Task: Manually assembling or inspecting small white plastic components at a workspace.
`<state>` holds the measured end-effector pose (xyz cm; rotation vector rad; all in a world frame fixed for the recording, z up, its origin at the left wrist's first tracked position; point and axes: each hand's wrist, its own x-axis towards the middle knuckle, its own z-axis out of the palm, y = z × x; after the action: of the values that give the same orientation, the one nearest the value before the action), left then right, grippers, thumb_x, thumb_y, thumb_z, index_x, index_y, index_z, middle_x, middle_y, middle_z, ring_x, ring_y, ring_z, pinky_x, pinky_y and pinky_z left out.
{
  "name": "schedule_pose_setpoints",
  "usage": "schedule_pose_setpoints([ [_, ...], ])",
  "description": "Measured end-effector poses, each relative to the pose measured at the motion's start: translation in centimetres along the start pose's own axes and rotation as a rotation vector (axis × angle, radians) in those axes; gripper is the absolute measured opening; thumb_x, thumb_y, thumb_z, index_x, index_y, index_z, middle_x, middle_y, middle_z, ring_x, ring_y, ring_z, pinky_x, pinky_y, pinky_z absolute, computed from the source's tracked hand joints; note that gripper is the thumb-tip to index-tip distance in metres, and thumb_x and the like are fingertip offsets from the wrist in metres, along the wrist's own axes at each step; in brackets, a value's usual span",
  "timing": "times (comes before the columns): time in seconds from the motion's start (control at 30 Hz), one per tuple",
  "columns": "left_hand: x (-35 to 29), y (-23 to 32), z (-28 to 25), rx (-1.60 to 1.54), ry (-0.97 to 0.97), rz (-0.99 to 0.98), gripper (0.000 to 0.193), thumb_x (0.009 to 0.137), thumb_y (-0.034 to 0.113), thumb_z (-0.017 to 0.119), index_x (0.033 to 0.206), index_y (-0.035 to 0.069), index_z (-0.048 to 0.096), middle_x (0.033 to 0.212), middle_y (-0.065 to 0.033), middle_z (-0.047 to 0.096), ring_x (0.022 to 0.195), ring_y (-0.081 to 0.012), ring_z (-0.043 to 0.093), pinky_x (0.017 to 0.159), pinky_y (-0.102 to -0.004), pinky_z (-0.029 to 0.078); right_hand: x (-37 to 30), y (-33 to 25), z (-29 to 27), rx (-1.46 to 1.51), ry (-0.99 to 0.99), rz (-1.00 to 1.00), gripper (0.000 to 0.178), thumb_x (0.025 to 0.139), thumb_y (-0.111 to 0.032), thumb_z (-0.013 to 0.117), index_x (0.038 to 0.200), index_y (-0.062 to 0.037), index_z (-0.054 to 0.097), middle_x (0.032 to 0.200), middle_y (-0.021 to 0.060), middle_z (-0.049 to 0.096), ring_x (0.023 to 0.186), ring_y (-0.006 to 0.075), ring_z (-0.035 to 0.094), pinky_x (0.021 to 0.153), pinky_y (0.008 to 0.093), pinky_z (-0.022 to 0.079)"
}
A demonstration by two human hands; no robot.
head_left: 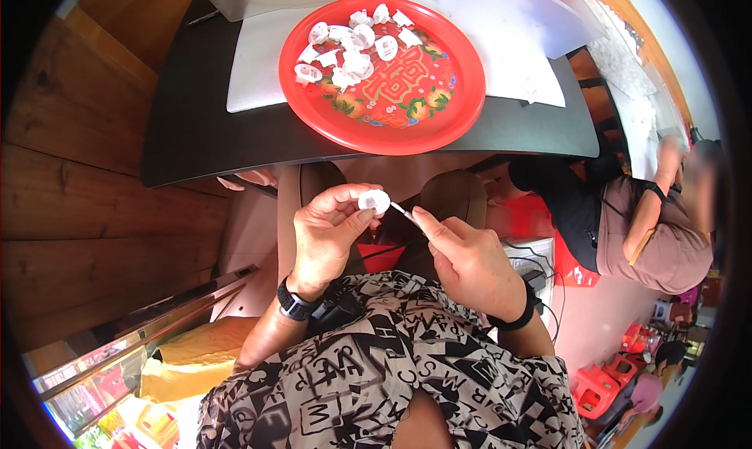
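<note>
- Small white plastic piece [374, 201] is held up above the person's lap, just short of the table [211, 132]; the left hand [325, 226] pinches it between thumb and fingers, seemingly so that its right side is left free.
- Slim tool [406, 213] points at that free side, gripped by the right hand [470, 263] with the forefinger laid along it, likely for fine control; whether its tip touches the piece, I cannot tell.
- Similar white pieces [345, 75] lie heaped toward the far left of a red tray [464, 108], whose raised rim probably stops them rolling off.
- White sheet [518, 81] lies under the tray, perhaps as a cover for the dark table.
- Table edge and tray rim stand between the hands and the heap, so a reach must pass over both.
- Dark cables [558, 296] hang near the right wrist and might catch a sleeve.
- Farther right, another person [646, 245] sits well apart, near red stools [597, 390].
</note>
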<state>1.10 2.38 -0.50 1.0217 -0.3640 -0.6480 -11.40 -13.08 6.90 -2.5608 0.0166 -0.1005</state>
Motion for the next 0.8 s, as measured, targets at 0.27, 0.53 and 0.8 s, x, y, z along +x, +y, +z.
schedule_pose_setpoints([
  [0.27, -0.1, 0.1, 0.3, 0.016, 0.004, 0.008, 0.024, 0.083, -0.007, 0.058, 0.107, -0.004, 0.057, 0.110, -0.0190, 0.059, 0.093, -0.0192, 0.061, 0.077, -0.0287, 0.052, -0.1, -0.6, 1.4, 0.091, 0.037, 0.007, 0.048, 0.074, 0.000, 0.056, 0.121, 0.0040, 0.047, 0.072, 0.0135, 0.052, 0.056, 0.0300, 0.056, 0.050, 0.0395, 0.046],
  [0.53, -0.3, 0.1, 0.5, 0.070, 0.028, 0.055, 0.024, 0.083, -0.009, 0.056, 0.106, -0.004, 0.056, 0.112, -0.0191, 0.058, 0.095, -0.0194, 0.060, 0.076, -0.0288, 0.053, 0.2, -0.9, 2.2, 0.248, 0.095, 0.077, 0.048, 0.076, 0.008, 0.051, 0.123, 0.0025, 0.048, 0.072, 0.0170, 0.056, 0.061, 0.0319, 0.057, 0.058, 0.0367, 0.047],
  [0.8, -0.4, 0.0, 0.8, 0.115, 0.044, 0.060, 0.023, 0.083, -0.009, 0.056, 0.106, -0.004, 0.057, 0.114, -0.0177, 0.057, 0.095, -0.0188, 0.060, 0.076, -0.0292, 0.053, 0.5, -0.7, 2.5, 0.296, 0.131, 0.042, 0.046, 0.076, 0.004, 0.053, 0.121, 0.0079, 0.045, 0.070, 0.0208, 0.055, 0.061, 0.0371, 0.057, 0.056, 0.0432, 0.047],
])
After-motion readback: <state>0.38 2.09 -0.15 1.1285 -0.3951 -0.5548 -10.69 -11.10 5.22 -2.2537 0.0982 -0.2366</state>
